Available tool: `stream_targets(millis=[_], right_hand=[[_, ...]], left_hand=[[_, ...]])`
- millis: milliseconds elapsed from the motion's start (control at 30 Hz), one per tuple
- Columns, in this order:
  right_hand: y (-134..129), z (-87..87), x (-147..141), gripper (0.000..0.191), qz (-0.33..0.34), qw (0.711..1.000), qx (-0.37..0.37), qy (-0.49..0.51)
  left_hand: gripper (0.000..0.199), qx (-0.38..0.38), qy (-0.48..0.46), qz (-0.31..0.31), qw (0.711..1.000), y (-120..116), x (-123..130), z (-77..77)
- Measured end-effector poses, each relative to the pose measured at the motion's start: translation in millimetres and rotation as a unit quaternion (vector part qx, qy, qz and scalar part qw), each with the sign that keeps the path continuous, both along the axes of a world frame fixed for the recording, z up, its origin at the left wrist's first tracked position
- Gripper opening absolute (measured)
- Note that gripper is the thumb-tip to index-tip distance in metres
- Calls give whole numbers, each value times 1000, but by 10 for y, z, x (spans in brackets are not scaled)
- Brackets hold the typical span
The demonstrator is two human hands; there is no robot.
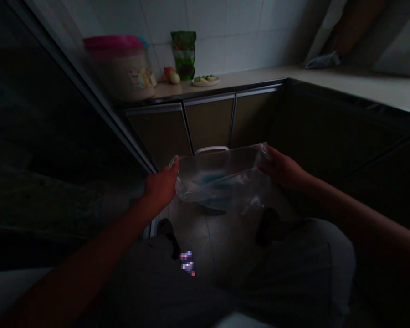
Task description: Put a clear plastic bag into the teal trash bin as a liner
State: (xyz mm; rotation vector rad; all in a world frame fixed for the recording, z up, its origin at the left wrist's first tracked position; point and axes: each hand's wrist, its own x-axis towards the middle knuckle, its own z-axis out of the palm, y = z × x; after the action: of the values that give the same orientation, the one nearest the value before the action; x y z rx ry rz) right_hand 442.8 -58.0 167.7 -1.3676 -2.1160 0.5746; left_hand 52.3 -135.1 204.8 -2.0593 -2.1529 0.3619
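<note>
A person with bent knees spread apart stretches a clear plastic bag [254, 189] between two bare hands in a dim kitchen, low in front of the cabinet doors [210, 119] and above the tiled floor [193, 228]. The left hand [160, 183] is closed on the bag's left edge, thumb uppermost; the right hand [283, 167] grips the opposite corner, its fingers partly lost in shadow. Between them the film hangs slack and creased, its near edge sagging below the far one. Behind it, from where I stand, the curve of a white handle [212, 148] rises, and a blue patch [212, 177] shows blurred through the plastic; what it belongs to I cannot tell. Gray trousers [307, 250] and dark footwear [268, 225] frame the scene from below.

Beyond, along the worktop [253, 76], stands a large tub [118, 75] with a pink lid [112, 42] and a label on its side. To its right are a pale round vegetable [174, 78] with a reddish one [168, 72] just beside it, an upright green pouch [184, 57] against the wall tiles [208, 20], and a plate [207, 84] of green and pale pieces. A crumpled grayish bundle [323, 60] lies farther right.
</note>
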Motion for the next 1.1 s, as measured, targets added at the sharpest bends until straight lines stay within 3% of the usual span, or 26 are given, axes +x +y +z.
stream_targets(millis=[200, 500, 733, 800, 933, 1100], right_hand=[[53, -122, -72, 74, -77, 994, 14, -76], [-115, -459, -88, 85, -42, 987, -74, -133], [-250, -584, -99, 90, -17, 980, -115, -162], [-247, -626, -93, 85, -21, 978, -127, -166], [-182, -699, -29, 50, -36, 980, -144, -133], [-184, -534, 64, 44, -119, 974, -187, -40]], left_hand=[[93, 21, -1, 17, 1000, -4, 40, -131], [94, -38, -38, 23, 998, -40, 65, -550], [96, -40, -68, 29, 996, 64, 19, -814], [99, -41, -78, 33, 996, 97, 11, -883], [100, -51, -126, 17, 991, 151, -13, -1044], [67, -46, -251, -6, 967, 231, -62, -1141]])
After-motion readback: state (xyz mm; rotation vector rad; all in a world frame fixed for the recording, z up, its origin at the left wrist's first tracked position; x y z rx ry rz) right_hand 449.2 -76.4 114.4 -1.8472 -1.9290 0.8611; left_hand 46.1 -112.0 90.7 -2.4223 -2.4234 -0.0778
